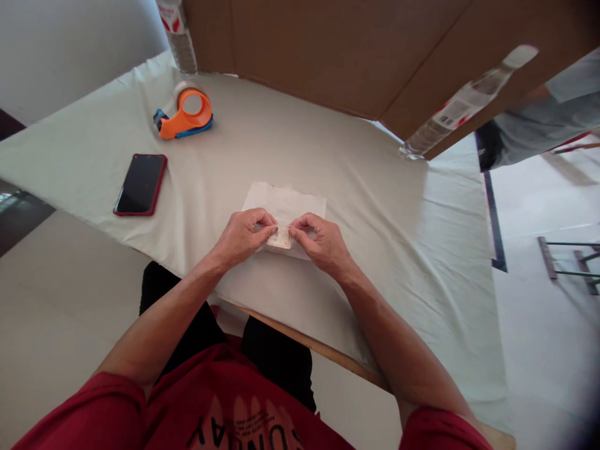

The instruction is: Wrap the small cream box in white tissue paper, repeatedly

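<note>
Both hands meet over a white sheet of paper (290, 199) that lies near the front edge of the cloth-covered table. Between them is a small, pale, flat piece (280, 238) with faint marks; its exact kind is too small to make out. My left hand (246, 236) pinches its left side between thumb and fingertips. From the other side, my right hand (323, 240) pinches its right edge in the same way. The fingers cover part of the piece and of the paper beneath.
A phone in a red case (140, 185) and an orange tape dispenser (190, 112) lie at left. Brown cardboard (319, 50) stands across the back, with a clear plastic bottle (469, 103) at its right and another bottle (180, 37) at its left. Another person's leg (529, 134) shows at right.
</note>
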Available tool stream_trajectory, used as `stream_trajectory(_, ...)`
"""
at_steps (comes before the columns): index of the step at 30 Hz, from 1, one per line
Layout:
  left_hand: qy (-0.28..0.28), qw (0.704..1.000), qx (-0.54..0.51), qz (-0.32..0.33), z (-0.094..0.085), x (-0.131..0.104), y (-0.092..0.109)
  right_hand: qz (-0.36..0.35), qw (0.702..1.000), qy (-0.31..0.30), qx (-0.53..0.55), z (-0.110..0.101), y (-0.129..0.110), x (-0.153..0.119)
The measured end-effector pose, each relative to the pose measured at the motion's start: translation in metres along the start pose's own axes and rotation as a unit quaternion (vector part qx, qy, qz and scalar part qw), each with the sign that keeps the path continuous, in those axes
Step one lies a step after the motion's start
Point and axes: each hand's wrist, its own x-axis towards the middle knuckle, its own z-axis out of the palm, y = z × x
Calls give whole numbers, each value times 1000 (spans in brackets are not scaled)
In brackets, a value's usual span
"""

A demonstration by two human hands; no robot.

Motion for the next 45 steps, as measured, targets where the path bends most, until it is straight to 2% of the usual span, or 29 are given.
stream_trajectory(4, -10, 1000, 14, -12, -3, 2, 1, 12, 1000, -14, -25, -2, 5, 2)
stream_trajectory(7, -26, 999, 29, -22, -5, 7, 3, -25, 990, 58, -130, -7, -2, -1)
stream_trajectory(9, -40, 998, 33, -23, -6, 10, 3, -82, 965, 111, -222, -9, -13, -6)
stream_trajectory(10, -47, 998, 36, -23, -6, 12, 4, -116, 952, 112, -259, -8, -19, -9)
stream_trajectory(13, -65, 996, 54, -26, -8, 16, 5, -200, 927, 27, -317, 1, -34, -14)
stream_trajectory(15, -71, 995, 71, -22, -14, 16, 4, -216, 916, -28, -336, 8, -37, -15)
stream_trajectory(17, -66, 995, 77, -6, -22, 12, 3, -209, 911, -53, -351, 12, -36, -14)
stream_trajectory(19, -49, 996, 73, 7, -32, 6, 0, -204, 905, -62, -368, 13, -35, -13)
stream_trajectory(22, -30, 996, 87, -18, -40, 0, -6, -207, 892, -75, -395, 14, -37, -12)
stream_trajectory(26, -22, 985, 161, -61, -31, 0, -15, -201, 878, -82, -427, 19, -40, -10)
stream_trajectory(29, 2, 970, 237, -60, -25, -2, -19, -197, 874, -78, -436, 24, -41, -9)
stream_trajectory(33, 64, 951, 291, -83, -35, -14, -23, -202, 874, -75, -436, 26, -41, -10)
stream_trajectory(36, 45, 950, 281, -129, -46, -20, -24, -206, 873, -75, -435, 26, -41, -8)
stream_trajectory(38, 42, 953, 269, -133, -49, -19, -24, -209, 873, -77, -434, 26, -41, -7)
stream_trajectory(41, 43, 963, 233, -130, -45, -14, -24, -212, 871, -82, -436, 25, -43, -4)
stream_trajectory(45, 7, 979, 140, -149, -37, -9, -20, -211, 867, -95, -442, 25, -47, -2)
